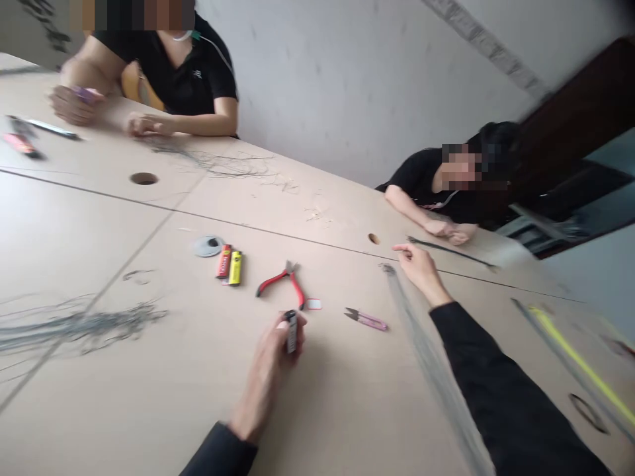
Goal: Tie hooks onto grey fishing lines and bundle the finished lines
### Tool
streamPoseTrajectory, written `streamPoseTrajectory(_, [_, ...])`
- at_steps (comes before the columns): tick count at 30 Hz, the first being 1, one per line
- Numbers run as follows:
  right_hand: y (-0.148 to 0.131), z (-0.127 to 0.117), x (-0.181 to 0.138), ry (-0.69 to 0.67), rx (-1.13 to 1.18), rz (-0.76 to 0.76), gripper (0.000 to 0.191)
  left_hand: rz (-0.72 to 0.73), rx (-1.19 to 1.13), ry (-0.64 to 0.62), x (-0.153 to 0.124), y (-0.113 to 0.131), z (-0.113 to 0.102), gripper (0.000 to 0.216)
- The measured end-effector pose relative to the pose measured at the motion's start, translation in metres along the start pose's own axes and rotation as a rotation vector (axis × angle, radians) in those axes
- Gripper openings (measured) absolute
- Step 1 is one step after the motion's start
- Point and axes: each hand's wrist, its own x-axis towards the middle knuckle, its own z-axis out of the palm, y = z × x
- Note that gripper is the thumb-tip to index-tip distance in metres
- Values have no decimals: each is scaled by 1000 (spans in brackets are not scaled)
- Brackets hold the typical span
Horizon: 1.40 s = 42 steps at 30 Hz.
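1. Left hand (265,367) clenched on a small grey-and-black cylinder (292,332), possibly a lighter, mid-worktop (149,410), just below the red-handled pliers (280,284).
2. Right hand (421,272) open, index out, not grasping; nearest a dark strip (449,251) toward the far edge.
3. Risk: if that's a lighter, a flame could scorch the loose grey strands (74,327).
4. Risk: a careless reach could knock the pliers or the pink thread snips (366,319).
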Motion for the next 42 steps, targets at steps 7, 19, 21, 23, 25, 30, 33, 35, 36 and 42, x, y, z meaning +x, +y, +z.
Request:
streamPoseTrajectory(7, [-99,51,-157,-386,712,-188,40,356,342,206,-10,4,4,25])
streamPoseTrajectory(19, [-113,87,-217,-485,1191,69,47,412,558,186,-44,10,-15,35])
streamPoseTrajectory(21, [-110,86,-217,-493,1274,171,44,443,604,325,-45,21,-36,23])
streamPoseTrajectory(23, [-106,85,-217,-489,1330,243,42,471,664,493,-43,42,-65,18])
streamPoseTrajectory(25, [-103,85,-215,-480,1378,272,38,494,766,670,-39,70,-97,21])
streamPoseTrajectory(30, [-100,86,-212,-425,1350,220,28,391,1213,864,-20,143,-154,25])
streamPoseTrajectory(33, [-99,87,-212,-414,1304,193,33,349,1322,824,-3,166,-164,25])
streamPoseTrajectory(35, [-98,88,-212,-405,1277,188,36,302,1364,815,8,172,-168,23])
streamPoseTrajectory(36, [-98,89,-212,-401,1268,189,36,276,1375,813,14,173,-170,21])
streamPoseTrajectory(42, [-95,92,-211,-401,1254,207,37,187,1322,725,24,176,-172,21])
